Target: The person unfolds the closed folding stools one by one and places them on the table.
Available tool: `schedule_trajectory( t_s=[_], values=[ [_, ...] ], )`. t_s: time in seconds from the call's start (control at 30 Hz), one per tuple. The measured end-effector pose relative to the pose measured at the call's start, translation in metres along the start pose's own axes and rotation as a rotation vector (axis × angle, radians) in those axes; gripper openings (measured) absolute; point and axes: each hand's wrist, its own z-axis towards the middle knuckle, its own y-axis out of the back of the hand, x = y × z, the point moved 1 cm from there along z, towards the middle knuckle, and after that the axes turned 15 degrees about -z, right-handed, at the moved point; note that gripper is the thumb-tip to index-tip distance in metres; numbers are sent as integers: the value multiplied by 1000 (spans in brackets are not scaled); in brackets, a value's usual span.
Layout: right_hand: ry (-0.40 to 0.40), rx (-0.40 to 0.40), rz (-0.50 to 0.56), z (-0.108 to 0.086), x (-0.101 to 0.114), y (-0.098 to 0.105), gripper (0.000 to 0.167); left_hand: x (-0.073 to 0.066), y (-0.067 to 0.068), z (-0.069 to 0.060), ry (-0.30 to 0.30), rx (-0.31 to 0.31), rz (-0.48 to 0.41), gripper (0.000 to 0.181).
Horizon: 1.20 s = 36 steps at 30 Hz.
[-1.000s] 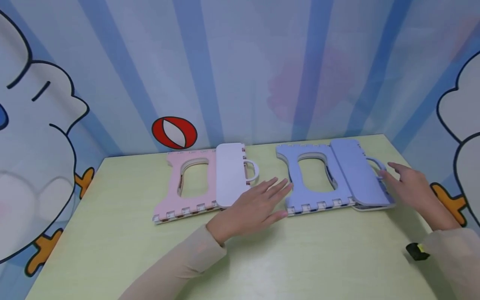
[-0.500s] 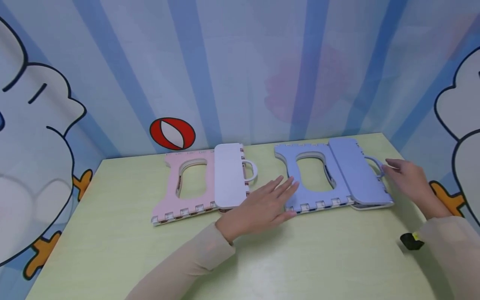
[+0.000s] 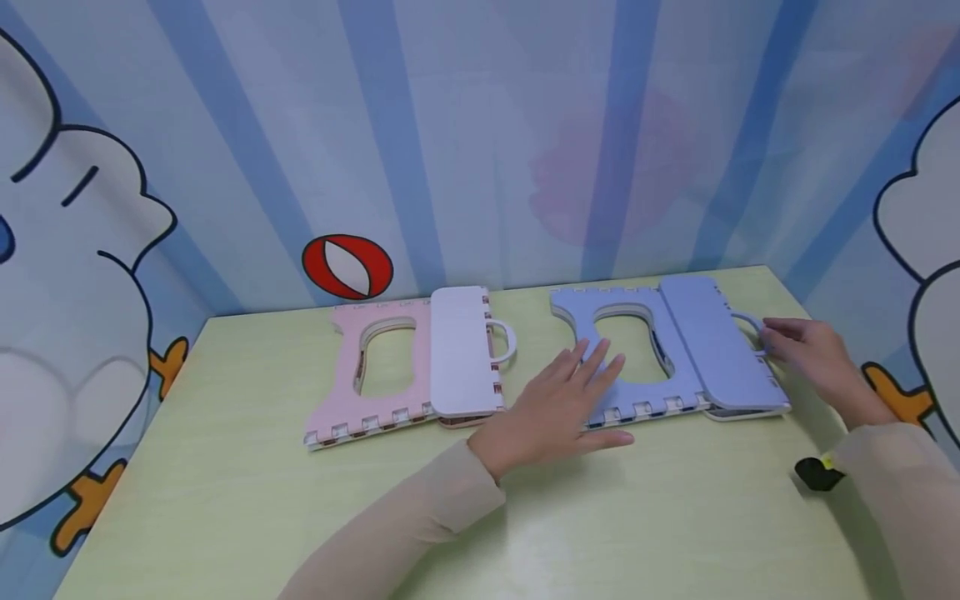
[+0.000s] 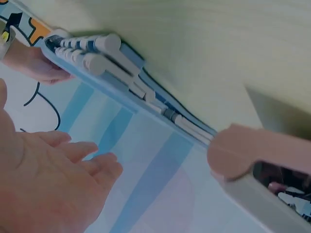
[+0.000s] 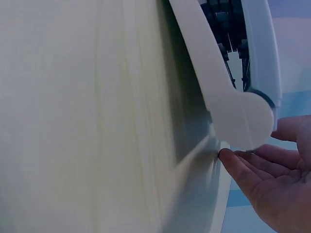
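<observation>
- Progress: apparently early. Your right hand (image 3: 813, 360) closes thumb and fingers on the handle (image 3: 748, 317) of the blue stool (image 3: 678, 358); the stool is not yet raised, so most handling appears left.
- Left hand (image 3: 551, 408): your fingers spread, gripping nothing, over the stool's near left part.
- Blue stool: folded on the table (image 3: 637, 525), its smooth panel (image 3: 723, 346) beside your right fingers, hinged edges pale.
- Stool 2, the pink stool (image 3: 422, 375): folded, left of your left fingers.

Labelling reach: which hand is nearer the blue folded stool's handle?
Right. The right hand is at the handle, though whether it grips is unclear; the left hand is over by the blue folded stool's opposite end.
</observation>
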Motion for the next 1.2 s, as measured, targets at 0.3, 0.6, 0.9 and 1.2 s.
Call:
schedule_trajectory(
  t_s=[0.3, 0.6, 0.9, 1.2],
  values=[
    [9, -30, -78, 3, 3, -3, 57, -2, -18, 18, 41, -13, 79, 92],
    [22, -52, -114, 4, 2, -5, 51, -3, -27, 24, 68, 36, 109, 95],
    [13, -54, -109, 3, -1, -7, 51, -8, -35, 27, 143, 142, 75, 100],
    [4, -67, -118, 5, -2, -9, 53, -10, -39, 27, 153, 159, 87, 103]
  ],
)
